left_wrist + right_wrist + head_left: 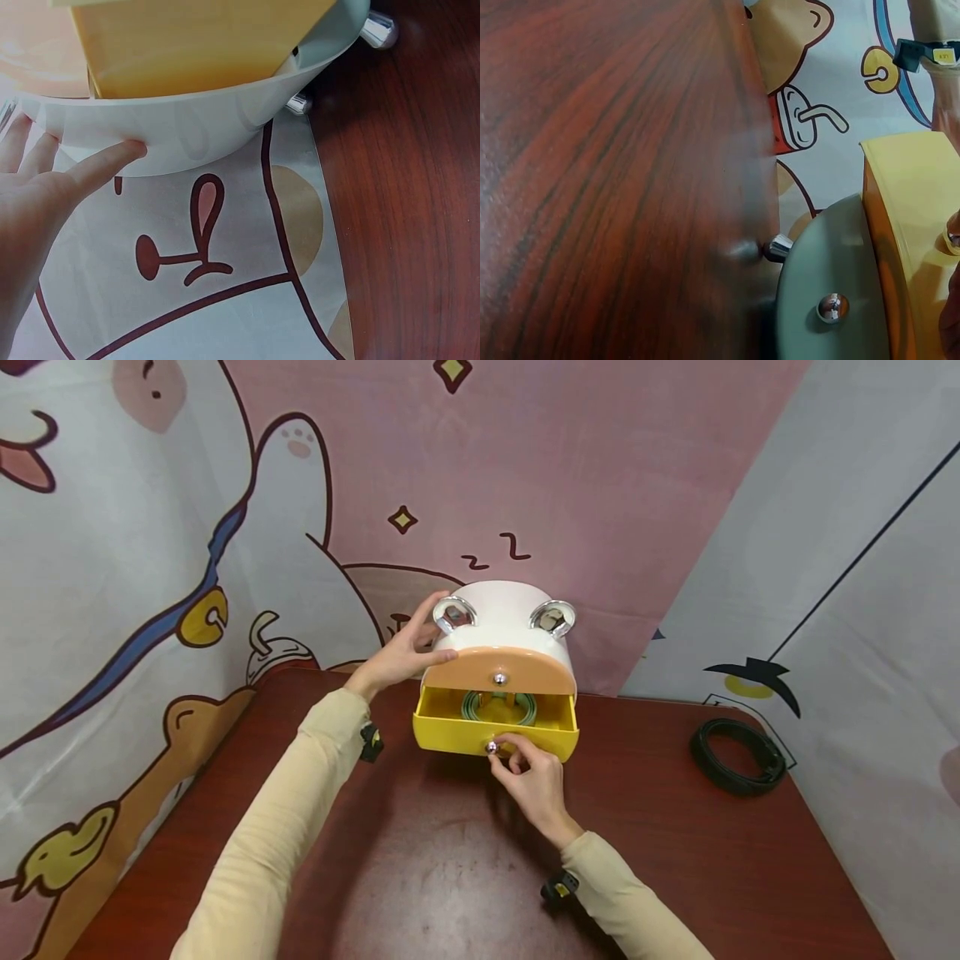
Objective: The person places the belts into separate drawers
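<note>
A rounded white drawer box (502,610) with two shiny silver rings on top stands at the back of the table. Its yellow drawer (450,733) is pulled out and holds a coiled green cord (470,707). Above it the orange drawer (525,670) sits closed. My right hand (536,781) pinches the yellow drawer's silver knob (492,747) between thumb and finger. With spread fingers, my left hand (408,647) rests against the box's left side, thumb near the front edge. A grey-green bottom front (836,262) with its own knob shows in the right wrist view.
A coiled black strap (738,757) lies on the right of the dark red wooden table (442,877). Behind the box hangs a printed cartoon cloth (570,477), which also runs along both table sides. Short silver feet (778,247) stick out under the box.
</note>
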`<action>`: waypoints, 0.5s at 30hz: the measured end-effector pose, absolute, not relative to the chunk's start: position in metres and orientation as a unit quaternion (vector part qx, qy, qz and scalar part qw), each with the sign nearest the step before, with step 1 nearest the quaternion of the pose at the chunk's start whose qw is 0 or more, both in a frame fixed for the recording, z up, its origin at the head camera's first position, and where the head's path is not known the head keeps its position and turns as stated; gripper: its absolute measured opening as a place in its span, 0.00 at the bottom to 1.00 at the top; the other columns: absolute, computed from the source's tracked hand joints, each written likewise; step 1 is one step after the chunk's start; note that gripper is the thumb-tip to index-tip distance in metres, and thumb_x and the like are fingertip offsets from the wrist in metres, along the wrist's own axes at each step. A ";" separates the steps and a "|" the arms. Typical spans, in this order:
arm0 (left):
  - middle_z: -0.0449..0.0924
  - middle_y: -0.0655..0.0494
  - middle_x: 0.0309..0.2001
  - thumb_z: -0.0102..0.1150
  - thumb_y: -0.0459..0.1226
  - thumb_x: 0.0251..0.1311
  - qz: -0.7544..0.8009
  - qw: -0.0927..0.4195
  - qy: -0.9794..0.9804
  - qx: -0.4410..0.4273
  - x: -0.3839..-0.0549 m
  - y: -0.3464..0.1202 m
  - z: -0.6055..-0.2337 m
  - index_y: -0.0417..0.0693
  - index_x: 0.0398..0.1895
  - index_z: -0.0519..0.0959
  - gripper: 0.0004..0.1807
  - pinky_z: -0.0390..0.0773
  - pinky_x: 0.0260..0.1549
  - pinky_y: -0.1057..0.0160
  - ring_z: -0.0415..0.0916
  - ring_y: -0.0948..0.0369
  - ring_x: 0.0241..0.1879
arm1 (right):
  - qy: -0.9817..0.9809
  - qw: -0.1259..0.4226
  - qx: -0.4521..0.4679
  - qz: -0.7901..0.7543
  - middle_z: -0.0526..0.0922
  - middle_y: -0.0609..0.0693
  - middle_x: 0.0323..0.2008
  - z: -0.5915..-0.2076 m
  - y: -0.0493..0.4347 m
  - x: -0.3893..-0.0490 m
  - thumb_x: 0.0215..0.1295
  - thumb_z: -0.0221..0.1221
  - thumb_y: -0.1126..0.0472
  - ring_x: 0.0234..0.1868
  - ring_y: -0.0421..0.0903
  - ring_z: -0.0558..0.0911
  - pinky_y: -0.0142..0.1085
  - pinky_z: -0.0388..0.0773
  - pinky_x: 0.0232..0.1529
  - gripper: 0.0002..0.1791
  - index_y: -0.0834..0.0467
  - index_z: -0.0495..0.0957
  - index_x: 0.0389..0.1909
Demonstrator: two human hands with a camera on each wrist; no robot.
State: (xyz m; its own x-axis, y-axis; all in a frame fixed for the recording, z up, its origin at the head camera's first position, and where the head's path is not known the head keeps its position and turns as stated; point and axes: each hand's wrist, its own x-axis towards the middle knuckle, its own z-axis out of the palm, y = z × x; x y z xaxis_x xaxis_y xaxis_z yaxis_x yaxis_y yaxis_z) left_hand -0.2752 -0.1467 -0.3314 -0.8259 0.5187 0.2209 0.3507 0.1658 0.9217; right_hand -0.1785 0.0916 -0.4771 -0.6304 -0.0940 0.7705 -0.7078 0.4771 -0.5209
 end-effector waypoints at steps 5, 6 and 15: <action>0.59 0.43 0.70 0.61 0.32 0.63 0.579 0.074 0.761 0.283 -0.275 -0.147 -0.331 0.61 0.78 0.40 0.49 0.66 0.57 0.42 0.59 0.45 0.67 | -0.792 0.342 0.248 0.440 0.65 0.37 0.15 -0.476 0.091 -0.181 0.50 0.71 0.67 0.16 0.34 0.66 0.27 0.61 0.18 0.14 0.53 0.83 0.38; 0.59 0.43 0.70 0.61 0.32 0.63 0.578 0.074 0.762 0.282 -0.275 -0.148 -0.331 0.62 0.78 0.40 0.49 0.66 0.57 0.42 0.59 0.45 0.67 | -0.793 0.340 0.247 0.440 0.65 0.38 0.15 -0.476 0.091 -0.182 0.50 0.71 0.67 0.16 0.34 0.66 0.27 0.61 0.18 0.14 0.53 0.82 0.38; 0.61 0.47 0.70 0.62 0.34 0.63 0.578 0.064 0.765 0.276 -0.293 -0.151 -0.351 0.73 0.76 0.42 0.49 0.66 0.57 0.43 0.61 0.48 0.66 | -0.795 0.347 0.243 0.435 0.67 0.42 0.14 -0.477 0.091 -0.188 0.51 0.69 0.67 0.16 0.35 0.67 0.28 0.64 0.19 0.13 0.55 0.82 0.38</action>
